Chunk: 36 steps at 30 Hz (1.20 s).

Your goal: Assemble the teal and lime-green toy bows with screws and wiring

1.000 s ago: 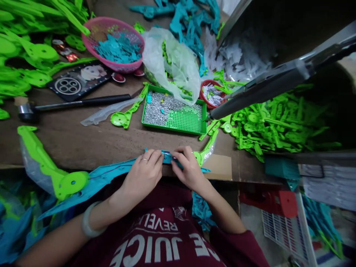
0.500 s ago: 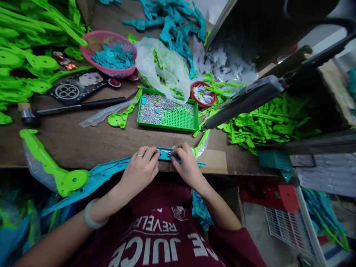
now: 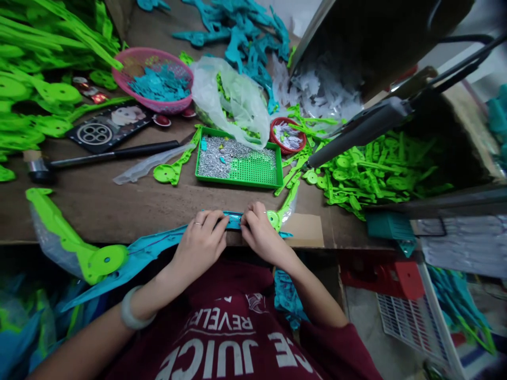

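A long blue plastic part (image 3: 154, 244) lies along the table's front edge, its left end hanging over. Bright green arms with clear plastic are joined to it: one green arm (image 3: 105, 261) at the left, another green arm (image 3: 274, 217) at the right. My left hand (image 3: 203, 235) is closed over the blue part left of its middle. My right hand (image 3: 259, 232) grips the same part right of the middle, fingers bent on its edge. A short stretch of the blue channel shows between the hands. Whether a small piece is under my fingertips is hidden.
Beyond the hands stands a green tray (image 3: 237, 182) of small metal pieces. A dark electric screwdriver (image 3: 348, 134) hangs at the right. A hammer (image 3: 114, 154), a phone (image 3: 99, 129), a pink basket (image 3: 154, 103) and a red basket (image 3: 287, 148) lie behind. Green parts (image 3: 368, 169) are heaped right.
My right hand has shifted slightly, its fingers now wrapped lower on the blue part instead of pinching inside the channel. The hanging screwdriver has swung to the right.
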### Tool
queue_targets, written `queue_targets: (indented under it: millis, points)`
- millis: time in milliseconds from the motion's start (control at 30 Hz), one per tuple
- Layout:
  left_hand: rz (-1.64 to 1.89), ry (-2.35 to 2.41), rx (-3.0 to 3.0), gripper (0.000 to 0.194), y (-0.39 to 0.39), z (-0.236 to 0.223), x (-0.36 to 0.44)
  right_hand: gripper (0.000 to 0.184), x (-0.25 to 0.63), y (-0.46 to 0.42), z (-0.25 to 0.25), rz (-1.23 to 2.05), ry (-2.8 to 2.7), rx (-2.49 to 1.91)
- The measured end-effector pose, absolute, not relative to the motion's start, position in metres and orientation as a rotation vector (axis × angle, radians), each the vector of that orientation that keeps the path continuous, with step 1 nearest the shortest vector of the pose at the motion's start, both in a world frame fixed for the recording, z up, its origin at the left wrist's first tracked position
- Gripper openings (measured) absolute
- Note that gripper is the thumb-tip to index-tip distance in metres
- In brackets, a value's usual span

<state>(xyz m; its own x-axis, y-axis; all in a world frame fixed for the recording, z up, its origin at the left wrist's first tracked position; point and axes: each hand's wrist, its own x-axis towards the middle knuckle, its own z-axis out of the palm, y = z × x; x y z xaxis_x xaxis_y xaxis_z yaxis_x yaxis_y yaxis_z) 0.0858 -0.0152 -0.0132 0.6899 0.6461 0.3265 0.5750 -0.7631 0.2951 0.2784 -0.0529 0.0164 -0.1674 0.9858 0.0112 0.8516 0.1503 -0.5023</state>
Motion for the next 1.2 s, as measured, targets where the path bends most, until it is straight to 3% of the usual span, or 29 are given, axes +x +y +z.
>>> queue_targets:
  millis: [333, 533, 667, 800, 967, 1133, 1200]
  points:
    - [0.519, 0.947, 2.724, 0.025, -0.004, -0.004, 0.088, 0.022, 0.290, -0.078, 0.000, 0.127, -2.337, -1.575]
    - [0.752, 0.891, 2.842, 0.024, -0.020, -0.013, 0.080, 0.022, 0.291, -0.076, 0.003, 0.174, -2.407, -1.562]
    - [0.697, 0.931, 2.818, 0.028, -0.021, -0.018, 0.068, 0.020, 0.293, -0.068, 0.025, 0.255, -2.528, -1.580]
    - [0.719, 0.799, 2.891, 0.031, -0.010, -0.021, 0.057, 0.021, 0.287, 0.000, 0.068, 0.460, -2.592, -1.566]
    - [0.864, 0.644, 3.020, 0.032, -0.010, -0.036, 0.058, 0.029, 0.274, 0.159, 0.105, 0.337, -2.166, -2.189]
    - [1.237, 0.643, 2.960, 0.029, -0.002, -0.042, 0.059, 0.034, 0.273, 0.245, 0.088, 0.408, -2.144, -2.298]
    - [0.962, 0.603, 2.826, 0.032, 0.009, -0.020, 0.054, 0.034, 0.280, 0.255, 0.075, 0.417, -2.200, -2.294]
